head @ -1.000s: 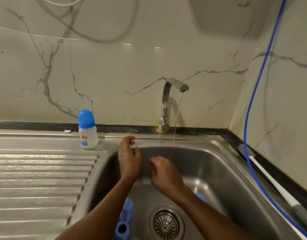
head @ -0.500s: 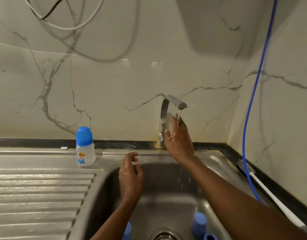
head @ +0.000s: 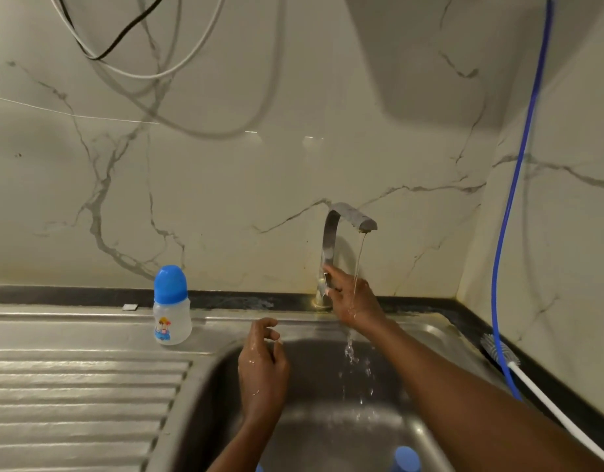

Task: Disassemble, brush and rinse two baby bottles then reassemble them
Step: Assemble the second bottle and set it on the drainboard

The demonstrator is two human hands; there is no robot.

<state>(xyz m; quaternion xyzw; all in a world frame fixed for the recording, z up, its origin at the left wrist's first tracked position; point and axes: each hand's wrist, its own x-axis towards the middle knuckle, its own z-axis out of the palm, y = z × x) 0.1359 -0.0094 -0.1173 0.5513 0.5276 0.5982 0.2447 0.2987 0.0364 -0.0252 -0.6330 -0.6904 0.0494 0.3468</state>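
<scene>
Hands first. Right hand point(head: 353, 303) is up at the tap point(head: 331, 240), index finger and thumb pinching the small tap lever point(head: 325, 282) near its base; other fingers loosely bent behind it. Thin stream of water point(head: 359, 260) from the spout lands on the back of that hand and splashes off into the sink point(head: 198, 386). Right forearm crosses the basin diagonally from lower right.

Left hand point(head: 262, 373) hangs over the left part of the basin, palm away from camera, wet, fingers loosely curled, thumb and forefinger tips near each other. Holds nothing, touches nothing.

Baby bottle point(head: 172, 306), clear body with blue cap on, stands upright on the flat back strip of the drainboard point(head: 82, 386), close to the wall. It sits left of both hands, near the left one but apart from it, well clear of the right.

Blue part point(head: 405, 458) lies on the sink floor at the bottom edge, under the right forearm, cut off by the frame; can't tell which piece it is.

Bottle brush point(head: 498, 351) lies on the dark counter strip right of the sink, bristle head towards the back, white handle running to the lower right. Blue hose point(head: 508, 206) hangs down the right wall and passes over the brush. Cables point(head: 123, 46) loop across the wall at top left.
</scene>
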